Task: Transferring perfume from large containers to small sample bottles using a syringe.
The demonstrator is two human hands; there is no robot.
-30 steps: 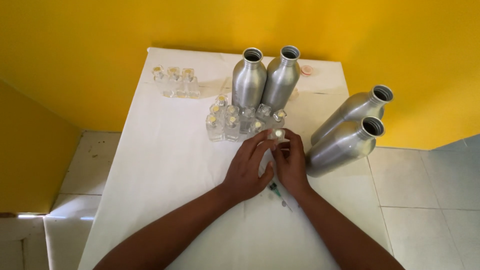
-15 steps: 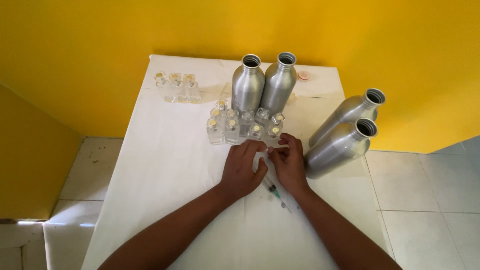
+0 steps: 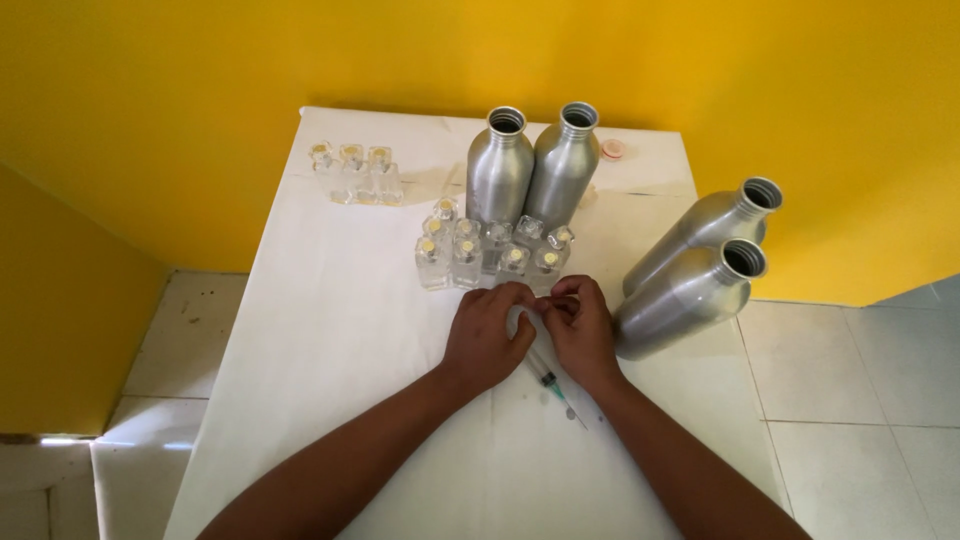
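Hands: left hand (image 3: 487, 335) and right hand (image 3: 580, 330) meet fingertip to fingertip, pinching something small; what, I cannot tell.
Syringe (image 3: 556, 382): lies just near of both hands, nearer the right, long axis near-right to far-left.

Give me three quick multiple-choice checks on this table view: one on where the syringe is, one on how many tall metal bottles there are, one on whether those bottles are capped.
1. Where does the syringe lie?
A. on the table between the two wrists
B. at the far left corner
C. on the floor

2. How many tall metal bottles are there?
A. two
B. four
C. six

3. How are the bottle mouths?
A. open
B. capped
C. corked

Answers:
1 A: it lies on the white table below the left hand and right hand.
2 B: two stand at the back, two at the right edge.
3 A: all four mouths show dark openings.
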